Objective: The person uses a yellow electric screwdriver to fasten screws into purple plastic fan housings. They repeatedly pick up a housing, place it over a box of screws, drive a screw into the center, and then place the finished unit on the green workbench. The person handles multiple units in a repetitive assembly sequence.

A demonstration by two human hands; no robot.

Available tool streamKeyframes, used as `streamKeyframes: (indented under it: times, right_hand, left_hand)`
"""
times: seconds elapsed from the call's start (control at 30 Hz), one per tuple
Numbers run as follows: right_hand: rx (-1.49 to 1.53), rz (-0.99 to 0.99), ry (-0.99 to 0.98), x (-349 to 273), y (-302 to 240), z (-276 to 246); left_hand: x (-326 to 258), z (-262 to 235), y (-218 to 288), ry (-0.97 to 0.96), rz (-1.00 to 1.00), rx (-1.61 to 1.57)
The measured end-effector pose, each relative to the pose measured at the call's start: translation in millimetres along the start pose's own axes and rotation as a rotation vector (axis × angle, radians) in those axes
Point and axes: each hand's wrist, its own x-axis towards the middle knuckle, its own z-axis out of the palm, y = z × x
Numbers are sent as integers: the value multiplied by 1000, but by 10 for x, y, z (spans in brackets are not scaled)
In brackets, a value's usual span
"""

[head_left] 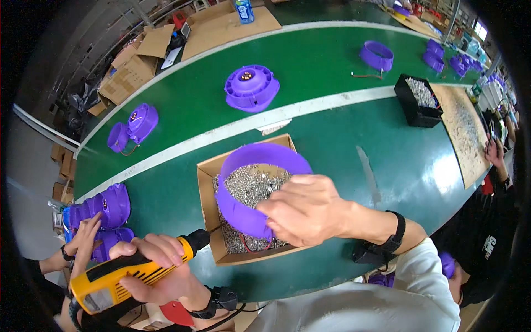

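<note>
Forearms come in from the lower edge, yours, with a black strap on each wrist. Your right hand [304, 213] reaches leftward over the green table [387, 166], knuckles up, fingers curled together and clamped on the near wall of a purple plastic ring [251, 185]; the thumb side presses the outer face and the fingertips wrap its rim, so the ring hangs tilted, its open mouth facing up and away from you. That ring sits directly above an open cardboard box [207, 191] filled with small silver screws [249, 185], its lower edge just over the heap. Your left hand [157, 271] lies low at the left, fingers wrapped tight round the body of a yellow electric screwdriver [133, 271], whose black nose points up and right toward the box's near corner, close beside the ring. Another person's hands [83, 238] rest on purple housings [108, 207] at the far left.
</note>
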Motion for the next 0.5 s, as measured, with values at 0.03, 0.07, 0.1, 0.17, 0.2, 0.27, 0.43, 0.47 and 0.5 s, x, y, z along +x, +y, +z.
streamKeyframes:
  times: [0.03,0.07,0.1,0.17,0.2,0.27,0.43,0.47,0.5]
  right_hand:
    - [-38,-6,28,28,47,-25]
    - [-75,-12,56,69,121,-45]
    - [-111,-18,85,137,202,-69]
    - [-255,36,116,299,461,-36]
    - [-282,74,95,362,621,-32]
    - [-268,135,52,447,981,45]
    - [-156,327,-379,95,1562,272]
    - [-122,307,-397,49,1610,325]
    - [-89,289,-415,9,1670,361]
  left_hand:
    - [-14,-33,-43,10,-2,-7]
    - [-30,-52,-100,40,-12,-7]
    - [-45,-72,-159,55,-20,-5]
    - [-78,-113,-308,83,-36,-1]
    - [-86,-131,-366,114,-41,-11]
    - [-113,-158,-417,174,-51,-24]
    - [-178,-177,-490,280,-78,-89]
    - [-206,-214,-505,299,-94,-98]
    - [-199,-204,-520,313,-102,-112]
